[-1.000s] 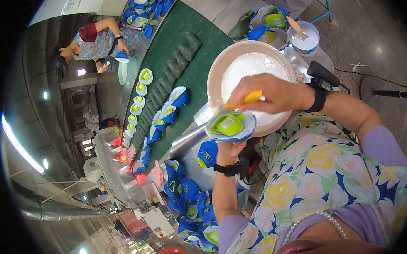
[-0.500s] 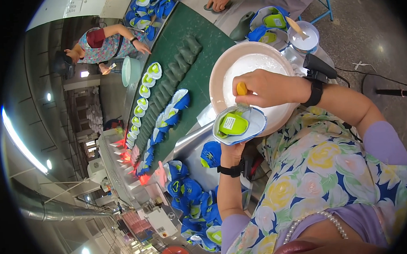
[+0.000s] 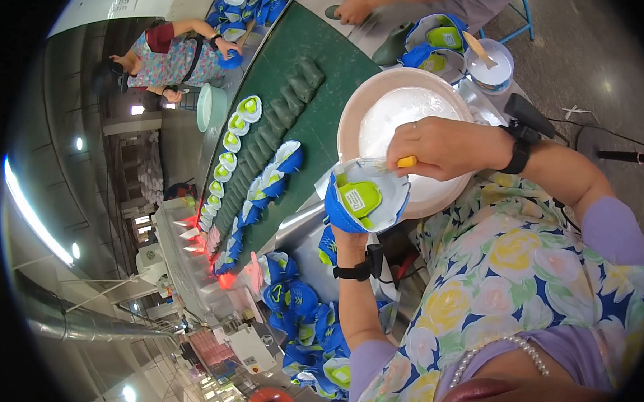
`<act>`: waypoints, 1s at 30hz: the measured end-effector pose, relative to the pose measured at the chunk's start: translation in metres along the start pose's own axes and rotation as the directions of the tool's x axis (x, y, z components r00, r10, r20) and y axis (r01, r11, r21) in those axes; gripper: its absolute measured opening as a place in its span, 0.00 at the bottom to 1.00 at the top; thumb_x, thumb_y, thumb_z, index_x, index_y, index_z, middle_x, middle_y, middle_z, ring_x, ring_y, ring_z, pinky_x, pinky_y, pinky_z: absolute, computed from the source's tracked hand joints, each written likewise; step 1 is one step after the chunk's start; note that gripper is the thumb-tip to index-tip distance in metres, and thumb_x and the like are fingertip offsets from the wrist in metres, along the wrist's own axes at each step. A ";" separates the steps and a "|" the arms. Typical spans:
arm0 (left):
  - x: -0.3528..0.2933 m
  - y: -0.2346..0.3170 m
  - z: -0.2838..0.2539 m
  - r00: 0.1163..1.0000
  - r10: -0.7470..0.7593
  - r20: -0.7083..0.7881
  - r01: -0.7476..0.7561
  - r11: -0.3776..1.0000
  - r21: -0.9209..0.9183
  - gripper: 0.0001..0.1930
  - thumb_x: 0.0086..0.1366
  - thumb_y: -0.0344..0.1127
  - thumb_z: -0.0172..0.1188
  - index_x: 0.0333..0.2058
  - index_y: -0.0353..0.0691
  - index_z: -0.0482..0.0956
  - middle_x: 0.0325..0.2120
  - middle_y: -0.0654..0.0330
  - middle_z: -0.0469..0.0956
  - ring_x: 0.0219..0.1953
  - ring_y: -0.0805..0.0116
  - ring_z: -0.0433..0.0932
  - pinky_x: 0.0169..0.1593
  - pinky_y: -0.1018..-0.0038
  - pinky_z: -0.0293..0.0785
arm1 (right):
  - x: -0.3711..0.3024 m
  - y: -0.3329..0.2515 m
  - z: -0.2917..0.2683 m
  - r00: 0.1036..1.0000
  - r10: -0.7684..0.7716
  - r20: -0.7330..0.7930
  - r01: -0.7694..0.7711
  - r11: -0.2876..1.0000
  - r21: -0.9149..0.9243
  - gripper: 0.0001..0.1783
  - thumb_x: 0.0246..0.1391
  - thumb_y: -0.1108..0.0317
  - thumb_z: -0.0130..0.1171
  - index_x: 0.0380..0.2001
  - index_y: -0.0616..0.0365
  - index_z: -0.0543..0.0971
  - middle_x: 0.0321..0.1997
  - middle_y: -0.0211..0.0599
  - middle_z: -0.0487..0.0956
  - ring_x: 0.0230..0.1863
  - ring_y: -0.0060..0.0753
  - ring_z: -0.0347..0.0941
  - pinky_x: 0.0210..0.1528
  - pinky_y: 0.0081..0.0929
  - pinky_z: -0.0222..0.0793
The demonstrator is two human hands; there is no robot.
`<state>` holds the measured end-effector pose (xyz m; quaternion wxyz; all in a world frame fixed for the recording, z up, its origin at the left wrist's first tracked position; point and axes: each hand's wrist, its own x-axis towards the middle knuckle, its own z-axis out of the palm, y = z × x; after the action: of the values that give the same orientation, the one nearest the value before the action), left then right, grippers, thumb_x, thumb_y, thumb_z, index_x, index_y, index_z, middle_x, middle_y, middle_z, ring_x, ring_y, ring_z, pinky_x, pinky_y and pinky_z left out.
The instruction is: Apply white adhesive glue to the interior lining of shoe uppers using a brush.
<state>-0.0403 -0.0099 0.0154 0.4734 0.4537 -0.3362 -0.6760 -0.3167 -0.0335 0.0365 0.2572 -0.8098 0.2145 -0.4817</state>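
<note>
My left hand (image 3: 350, 244) grips a blue shoe upper (image 3: 389, 199) from below, its white lining and lime-green inner piece facing up. Most of those fingers are hidden under the upper. My right hand (image 3: 443, 147) is closed round the yellow handle of a brush (image 3: 406, 162), whose bristles rest at the upper's rim on the side toward the basin. Right behind both hands stands a wide pale-pink basin (image 3: 345, 132) with white liquid (image 3: 397, 115) in it.
On the green conveyor (image 3: 329, 46) lie rows of uppers (image 3: 250, 107) and dark shoe lasts (image 3: 289, 102). Blue uppers (image 3: 297, 299) are heaped left of me. A white tub (image 3: 500, 78) holds another brush (image 3: 478, 47). Co-workers (image 3: 165, 57) work across the belt and beyond the basin.
My left hand has tilted the upper and shifted it slightly left. My right hand has moved right and down with the brush, now along the rim. The co-worker across the belt has grasped something blue.
</note>
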 end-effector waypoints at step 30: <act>0.244 -0.024 -0.238 0.790 0.002 -0.613 0.095 0.987 0.126 0.26 0.63 0.20 0.50 0.59 0.45 0.61 0.42 0.56 0.72 0.40 0.60 0.77 0.40 0.66 0.79 | -0.010 0.050 0.020 0.519 0.855 -0.013 -0.715 0.442 0.542 0.08 0.60 0.69 0.55 0.39 0.60 0.70 0.35 0.37 0.78 0.26 0.18 0.73 0.29 0.13 0.70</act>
<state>0.1387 -0.2386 -0.1641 0.5042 0.6901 -0.2041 -0.4773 -0.3083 -0.0622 -0.0092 0.6073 -0.4451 0.4790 -0.4512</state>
